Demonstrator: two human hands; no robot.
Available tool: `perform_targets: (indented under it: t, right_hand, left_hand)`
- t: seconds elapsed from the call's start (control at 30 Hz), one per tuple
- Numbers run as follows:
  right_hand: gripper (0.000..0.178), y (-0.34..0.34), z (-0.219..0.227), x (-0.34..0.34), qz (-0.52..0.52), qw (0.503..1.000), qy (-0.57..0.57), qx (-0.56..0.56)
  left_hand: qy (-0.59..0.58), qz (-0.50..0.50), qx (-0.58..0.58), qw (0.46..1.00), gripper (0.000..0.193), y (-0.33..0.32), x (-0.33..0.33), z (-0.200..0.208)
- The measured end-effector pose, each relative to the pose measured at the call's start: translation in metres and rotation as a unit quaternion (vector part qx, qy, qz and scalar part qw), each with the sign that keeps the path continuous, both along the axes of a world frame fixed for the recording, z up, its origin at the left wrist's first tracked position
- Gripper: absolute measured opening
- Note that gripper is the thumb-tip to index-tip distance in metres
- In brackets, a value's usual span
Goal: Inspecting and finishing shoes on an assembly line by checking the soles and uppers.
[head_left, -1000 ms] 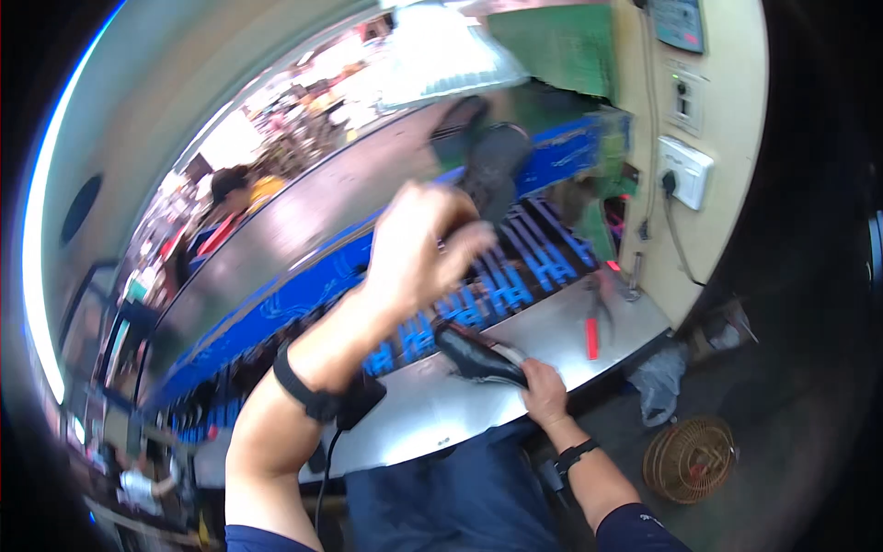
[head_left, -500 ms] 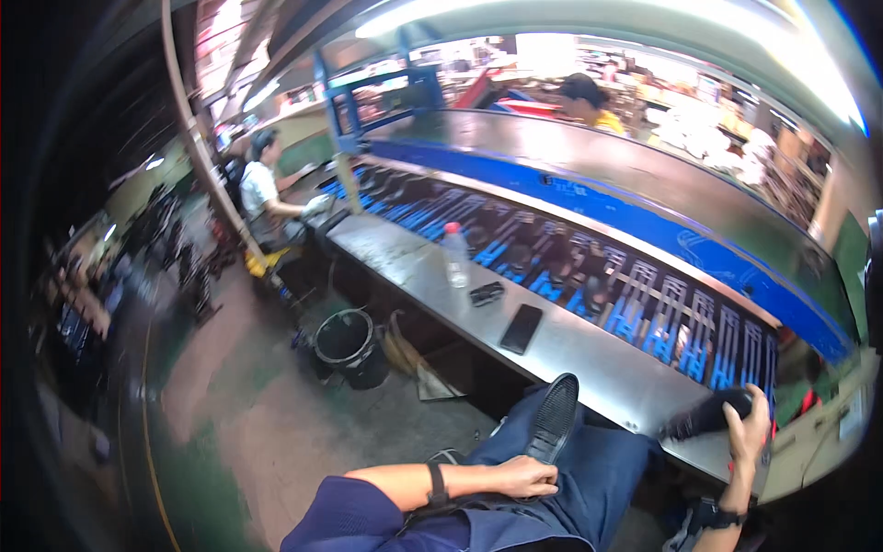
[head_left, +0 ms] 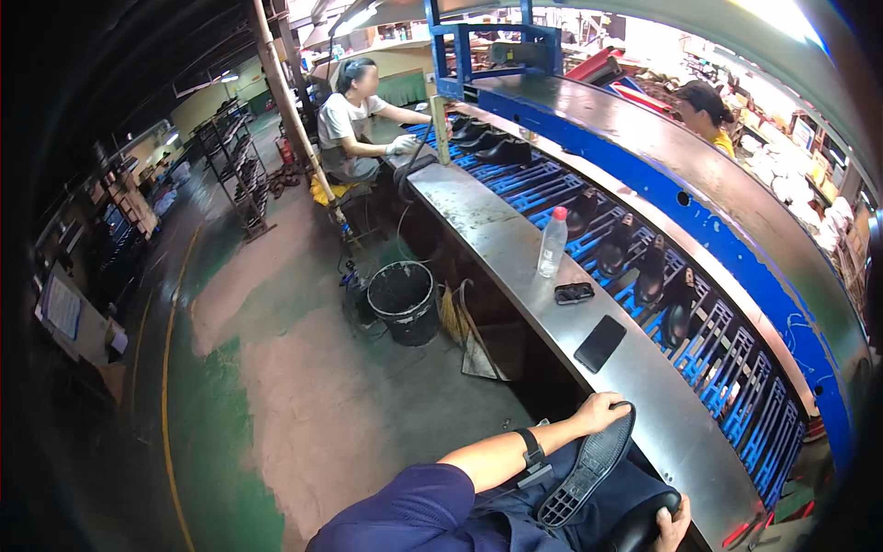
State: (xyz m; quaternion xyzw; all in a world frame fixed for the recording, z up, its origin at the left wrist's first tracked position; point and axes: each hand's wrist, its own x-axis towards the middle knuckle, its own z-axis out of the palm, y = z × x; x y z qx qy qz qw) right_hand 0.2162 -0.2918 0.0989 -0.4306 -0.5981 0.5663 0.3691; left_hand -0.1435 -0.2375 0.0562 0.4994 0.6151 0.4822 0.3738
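Observation:
A black shoe sole (head_left: 589, 469) lies slanted over my lap, its patterned face up and a grid at its lower end. My left hand (head_left: 602, 414) is closed on its upper end. Beside it, at the lower right, my right hand (head_left: 674, 529) grips a smooth black shoe (head_left: 641, 524), partly cut off by the picture's lower edge. Shoe and sole lie close together; whether they touch I cannot tell. Past my hands, a metal ledge (head_left: 543, 294) bears a black phone (head_left: 601, 343), a small dark object (head_left: 574, 293) and a red-capped clear bottle (head_left: 553, 243).
Beyond the ledge runs a conveyor of blue slats (head_left: 717, 377) carrying several black shoes (head_left: 611, 250) under a blue-sided machine (head_left: 644, 175). A black bucket (head_left: 402, 304) stands on the floor at left. One co-worker (head_left: 348, 120) sits farther along; another (head_left: 704, 110) is behind the machine.
My right hand has brought the black shoe from the ledge to my lap. My left hand has shifted from the sole's lower end to its upper end. The view has swung left.

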Motion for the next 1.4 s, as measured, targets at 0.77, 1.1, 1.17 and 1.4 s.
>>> perform_targets:
  t: [0.77, 1.1, 1.17, 1.4]
  right_hand:
    - [0.066, -0.093, 0.066, -0.006, 0.045, 0.967, 0.175, -0.181]
    - [0.079, -0.107, 0.094, -0.046, 0.114, 0.963, 0.205, -0.13]
    - [0.083, -0.106, 0.093, -0.05, 0.109, 0.966, 0.194, -0.129]
    - [0.091, -0.104, 0.094, -0.053, 0.085, 0.971, 0.175, -0.139]
  left_hand:
    - [-0.552, -0.316, 0.063, 0.769, 0.071, -0.083, 0.053, 0.176]
    - [-0.339, -0.374, 0.064, 0.861, 0.08, -0.105, 0.082, 0.176]
    - [-0.311, -0.366, 0.065, 0.874, 0.08, -0.109, 0.079, 0.179]
    - [-0.279, -0.35, 0.063, 0.892, 0.084, -0.115, 0.079, 0.183]
